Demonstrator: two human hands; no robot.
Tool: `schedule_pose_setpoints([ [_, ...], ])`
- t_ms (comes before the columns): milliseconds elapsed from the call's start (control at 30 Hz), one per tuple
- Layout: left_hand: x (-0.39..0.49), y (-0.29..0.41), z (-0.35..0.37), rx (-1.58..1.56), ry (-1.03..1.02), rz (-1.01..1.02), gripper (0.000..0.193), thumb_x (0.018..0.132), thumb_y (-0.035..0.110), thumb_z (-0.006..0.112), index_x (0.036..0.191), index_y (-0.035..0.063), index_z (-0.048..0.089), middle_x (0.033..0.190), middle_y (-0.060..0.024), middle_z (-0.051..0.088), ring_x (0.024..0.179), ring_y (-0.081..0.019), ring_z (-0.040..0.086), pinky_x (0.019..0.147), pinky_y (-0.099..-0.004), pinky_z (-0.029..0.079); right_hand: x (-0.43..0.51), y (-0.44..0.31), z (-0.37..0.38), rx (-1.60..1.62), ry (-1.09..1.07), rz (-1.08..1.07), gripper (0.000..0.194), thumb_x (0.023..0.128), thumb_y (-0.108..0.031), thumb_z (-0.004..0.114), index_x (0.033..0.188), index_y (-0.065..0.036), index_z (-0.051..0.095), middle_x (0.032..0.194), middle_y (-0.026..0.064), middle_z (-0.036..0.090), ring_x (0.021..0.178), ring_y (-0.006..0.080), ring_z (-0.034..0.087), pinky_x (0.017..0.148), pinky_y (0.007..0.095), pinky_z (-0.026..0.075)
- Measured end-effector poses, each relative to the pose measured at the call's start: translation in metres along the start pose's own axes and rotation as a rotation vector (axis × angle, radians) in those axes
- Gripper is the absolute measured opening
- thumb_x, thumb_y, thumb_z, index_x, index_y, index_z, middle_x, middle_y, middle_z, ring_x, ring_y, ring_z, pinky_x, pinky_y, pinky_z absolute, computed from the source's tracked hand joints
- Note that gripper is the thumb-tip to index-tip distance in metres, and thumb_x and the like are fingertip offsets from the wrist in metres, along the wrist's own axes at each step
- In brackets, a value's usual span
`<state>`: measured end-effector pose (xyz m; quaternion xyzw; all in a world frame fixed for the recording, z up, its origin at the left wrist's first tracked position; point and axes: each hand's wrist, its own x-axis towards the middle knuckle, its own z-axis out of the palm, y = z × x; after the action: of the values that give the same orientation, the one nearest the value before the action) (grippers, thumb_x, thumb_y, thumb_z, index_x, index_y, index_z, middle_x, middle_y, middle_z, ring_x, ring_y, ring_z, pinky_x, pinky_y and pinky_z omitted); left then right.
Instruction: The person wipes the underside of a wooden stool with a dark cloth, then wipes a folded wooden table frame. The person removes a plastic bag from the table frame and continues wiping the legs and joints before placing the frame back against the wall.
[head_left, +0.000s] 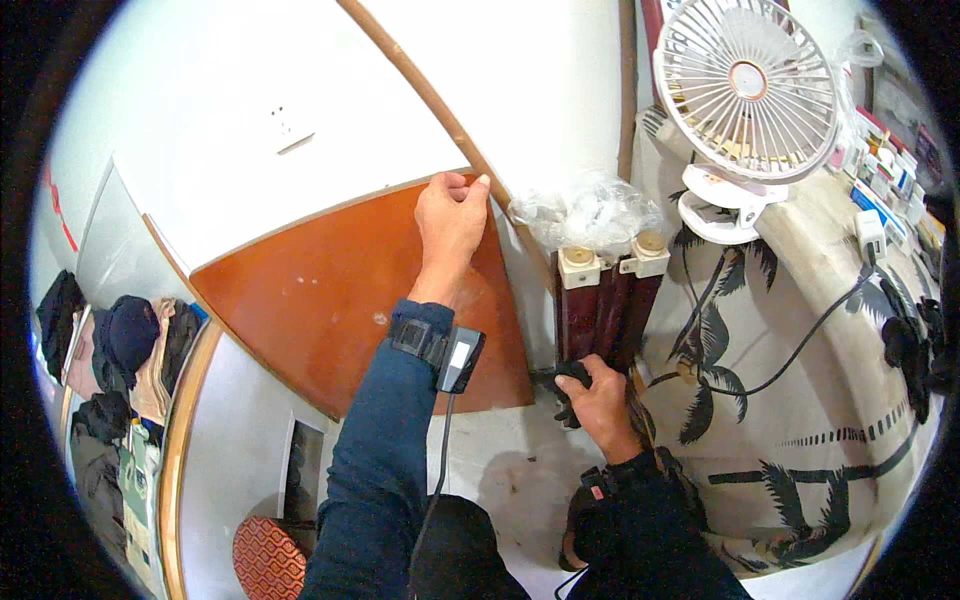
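My left hand (456, 217) has its fingers curled at the upper corner of a reddish-brown board (367, 300), beside a brown pipe (461, 142) on the wall; whether it grips anything is not clear. Lower right, my right hand (596, 401) closes on a black object (571, 375), partly hidden by the fingers, at the side of dark red upright posts (581, 319) with cream plastic end pieces (579, 268). Crumpled clear plastic (589, 210) lies behind the posts' tops. Each wrist wears a strap, the left one with a small cabled device (460, 360).
To the right, a white clip-on fan (748, 82) stands above a palm-patterned cloth (795, 330), near small boxes (885, 180) and a black cable (802, 356). A red patterned round seat (268, 559) is at lower left, with clothes (127, 345) beyond.
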<state>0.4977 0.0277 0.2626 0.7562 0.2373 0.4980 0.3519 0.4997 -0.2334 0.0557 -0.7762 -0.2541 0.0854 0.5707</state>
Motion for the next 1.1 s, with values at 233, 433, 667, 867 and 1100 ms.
schedule_pose_setpoints([
  [233, 0.016, 0.031, 0.018, 0.406, 0.097, 0.035, 0.038, 0.094, 0.036, 0.081, 0.094, -0.0003, 0.073, 0.091, -0.0209, 0.078, 0.091, -0.0398, 0.076, 0.083, -0.0531, 0.059, 0.003, 0.004, -0.001, 0.096, -0.006, -0.057, 0.027, 0.092, -0.014, 0.086, 0.106, 0.004, 0.073, 0.086, 0.0132, 0.076, 0.074, 0.0171, 0.070, 0.067, 0.0381, 0.059],
  [433, 0.021, 0.042, 0.010, 0.378, 0.099, 0.023, 0.032, 0.093, 0.031, 0.077, 0.093, -0.0008, 0.073, 0.090, -0.0218, 0.078, 0.090, -0.0401, 0.076, 0.084, -0.0523, 0.059, -0.001, -0.010, -0.003, 0.071, -0.013, -0.072, 0.028, 0.090, -0.016, 0.087, 0.105, 0.004, 0.074, 0.086, 0.0188, 0.077, 0.074, 0.0263, 0.071, 0.072, 0.0419, 0.058],
  [667, 0.049, 0.013, -0.007, 0.018, 0.148, 0.122, 0.038, 0.096, 0.027, 0.078, 0.102, -0.0099, 0.074, 0.094, -0.0256, 0.078, 0.092, -0.0359, 0.077, 0.086, -0.0494, 0.060, -0.002, -0.014, -0.005, 0.110, -0.052, -0.075, 0.029, 0.090, -0.019, 0.085, 0.103, 0.004, 0.073, 0.088, 0.0236, 0.077, 0.078, 0.0368, 0.075, 0.076, 0.0466, 0.058],
  [867, 0.071, 0.025, -0.024, -0.378, 0.076, 0.159, 0.034, 0.100, 0.012, 0.079, 0.118, -0.0159, 0.070, 0.095, -0.0188, 0.075, 0.079, -0.0228, 0.077, 0.069, -0.0362, 0.069, -0.001, -0.011, -0.002, 0.062, -0.085, 0.002, 0.029, 0.090, -0.021, 0.086, 0.103, 0.002, 0.073, 0.088, 0.0235, 0.077, 0.078, 0.0376, 0.076, 0.074, 0.0465, 0.058],
  [1100, 0.068, 0.037, -0.040, -0.346, 0.202, 0.153, 0.022, 0.099, 0.009, 0.073, 0.099, -0.0128, 0.070, 0.084, -0.0178, 0.072, 0.074, -0.0273, 0.072, 0.062, -0.0426, 0.060, 0.006, -0.001, -0.009, 0.001, -0.035, -0.014, 0.033, 0.092, -0.022, 0.086, 0.109, 0.003, 0.074, 0.097, 0.0116, 0.077, 0.089, 0.0226, 0.069, 0.084, 0.0380, 0.056],
])
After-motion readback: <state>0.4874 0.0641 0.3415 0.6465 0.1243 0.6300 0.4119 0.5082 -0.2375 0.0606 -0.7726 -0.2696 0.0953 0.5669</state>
